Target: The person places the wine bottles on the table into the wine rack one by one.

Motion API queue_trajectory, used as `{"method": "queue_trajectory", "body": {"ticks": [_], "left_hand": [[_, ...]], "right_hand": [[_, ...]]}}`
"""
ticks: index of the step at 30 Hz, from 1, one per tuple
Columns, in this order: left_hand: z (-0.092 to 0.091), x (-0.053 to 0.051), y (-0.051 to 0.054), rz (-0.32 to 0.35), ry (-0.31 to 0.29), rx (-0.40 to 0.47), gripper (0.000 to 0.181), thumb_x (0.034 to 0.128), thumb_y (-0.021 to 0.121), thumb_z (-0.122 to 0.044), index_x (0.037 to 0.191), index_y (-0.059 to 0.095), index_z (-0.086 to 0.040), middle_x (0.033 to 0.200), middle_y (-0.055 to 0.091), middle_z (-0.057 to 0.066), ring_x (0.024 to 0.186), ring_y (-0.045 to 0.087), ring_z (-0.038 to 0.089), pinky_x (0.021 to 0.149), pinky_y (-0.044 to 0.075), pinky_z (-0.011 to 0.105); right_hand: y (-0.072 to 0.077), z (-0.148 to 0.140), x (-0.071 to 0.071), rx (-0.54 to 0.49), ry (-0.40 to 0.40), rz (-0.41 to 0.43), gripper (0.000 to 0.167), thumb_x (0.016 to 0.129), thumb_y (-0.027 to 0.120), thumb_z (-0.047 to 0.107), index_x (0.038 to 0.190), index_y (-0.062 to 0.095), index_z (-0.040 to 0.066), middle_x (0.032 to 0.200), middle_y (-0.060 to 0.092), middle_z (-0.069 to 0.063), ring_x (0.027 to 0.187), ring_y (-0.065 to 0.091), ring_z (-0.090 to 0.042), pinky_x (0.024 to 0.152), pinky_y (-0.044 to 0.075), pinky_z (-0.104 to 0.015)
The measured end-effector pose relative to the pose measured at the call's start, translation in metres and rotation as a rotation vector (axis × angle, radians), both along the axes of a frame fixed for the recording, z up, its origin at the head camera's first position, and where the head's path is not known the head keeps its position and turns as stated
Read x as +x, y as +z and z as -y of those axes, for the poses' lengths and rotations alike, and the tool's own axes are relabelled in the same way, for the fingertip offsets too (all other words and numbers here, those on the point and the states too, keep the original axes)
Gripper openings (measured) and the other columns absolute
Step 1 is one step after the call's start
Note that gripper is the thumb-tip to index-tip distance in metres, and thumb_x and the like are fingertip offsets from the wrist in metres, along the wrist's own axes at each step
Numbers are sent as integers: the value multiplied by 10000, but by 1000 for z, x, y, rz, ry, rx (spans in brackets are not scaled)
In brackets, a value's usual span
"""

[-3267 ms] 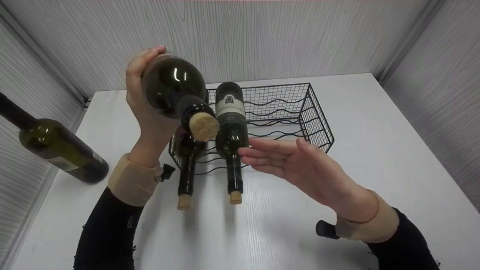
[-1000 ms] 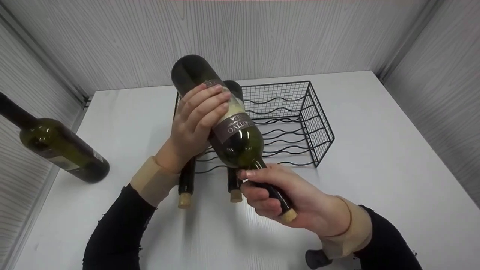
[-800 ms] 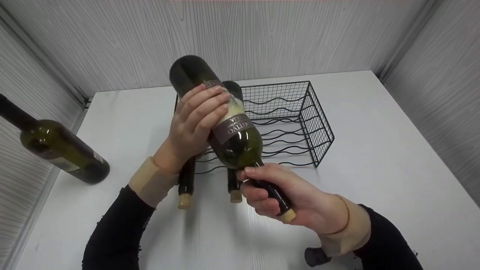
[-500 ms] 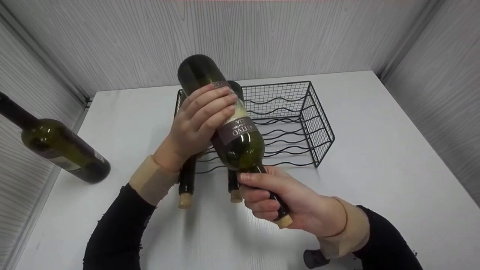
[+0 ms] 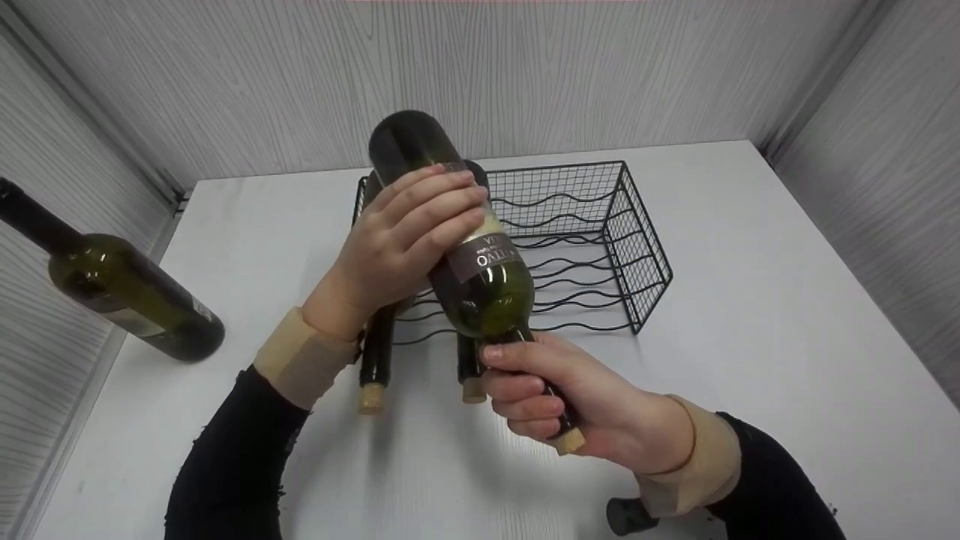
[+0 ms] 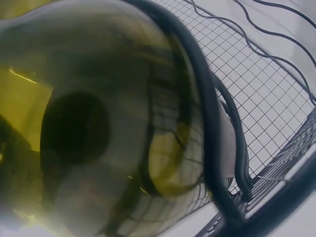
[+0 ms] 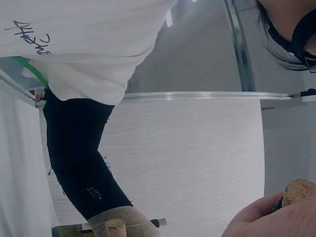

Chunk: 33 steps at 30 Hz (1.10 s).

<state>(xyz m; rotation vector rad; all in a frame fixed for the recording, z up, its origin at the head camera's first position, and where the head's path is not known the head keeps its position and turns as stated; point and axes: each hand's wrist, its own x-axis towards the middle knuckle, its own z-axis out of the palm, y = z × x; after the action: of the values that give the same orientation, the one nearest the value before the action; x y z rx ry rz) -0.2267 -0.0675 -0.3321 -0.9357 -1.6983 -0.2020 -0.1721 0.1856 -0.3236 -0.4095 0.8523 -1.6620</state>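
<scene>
A dark green wine bottle (image 5: 495, 296) is held slantwise above the left part of a black wire wine rack (image 5: 637, 251), its corked neck toward the front right. My left hand (image 5: 412, 236) grips its body across the label. Around its neck curl the fingers of my right hand (image 5: 581, 394); the cork (image 5: 568, 441) sticks out below. Two corked bottles lie in the rack, mostly hidden: the left one's neck (image 5: 376, 352) and the other's neck (image 5: 469, 360) point forward. In the left wrist view, green bottle glass (image 6: 98, 123) fills much of the frame. The right wrist view catches my right hand (image 7: 271, 219) beside a cork (image 7: 300, 191).
Another wine bottle (image 5: 139, 296) stands at the left of the white table (image 5: 757, 300). Wavy wire supports (image 5: 574, 281) show in the rack's right part. Wood-grain panels (image 5: 600, 75) enclose the back and sides.
My right hand, earlier flat and apart beside the rack, now grips the bottle's neck. My left hand has swung the bottle right and turned it. Lately it has shifted slightly further right.
</scene>
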Motion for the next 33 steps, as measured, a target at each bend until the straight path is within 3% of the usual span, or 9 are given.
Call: {"method": "queue_trajectory", "body": {"ticks": [2,11,18,26,33], "left_hand": [[0,0,0,3,1,1,478,850,812,67,1271,638,-78,1261,752,104,1210,705,288,1172,522,400],[0,-2,0,-1,0,-1,509,834,841,35,1282,623,-76,1267,739,111,1215,700,289,1182,514,400],[0,-2,1,5,7,-10,495,846,834,31,1283,627,-80,1273,738,109,1222,701,285,1178,518,400],[5,0,5,50,35,-77,537,859,823,5,1345,611,-83,1345,713,116,1286,676,293,1215,486,397],[7,1,5,72,55,-83,553,860,815,11,1362,602,-84,1385,695,119,1323,658,292,1238,460,389]], "right_hand": [[0,0,0,3,1,2,123,1077,531,181,1146,461,109,632,430,134,494,420,46,474,365,-71],[0,1,-1,-19,-3,44,226,1067,574,165,1212,415,98,648,450,120,498,419,32,471,380,-68],[2,1,-1,-5,-16,35,148,1064,530,143,1151,420,95,635,429,120,487,403,33,466,364,-64],[2,1,-3,8,-35,12,157,1053,590,168,1031,472,67,614,432,126,466,412,42,449,352,-62],[2,0,-3,-1,-44,16,165,1047,606,163,1075,472,71,615,432,123,465,416,43,447,354,-62]]}}
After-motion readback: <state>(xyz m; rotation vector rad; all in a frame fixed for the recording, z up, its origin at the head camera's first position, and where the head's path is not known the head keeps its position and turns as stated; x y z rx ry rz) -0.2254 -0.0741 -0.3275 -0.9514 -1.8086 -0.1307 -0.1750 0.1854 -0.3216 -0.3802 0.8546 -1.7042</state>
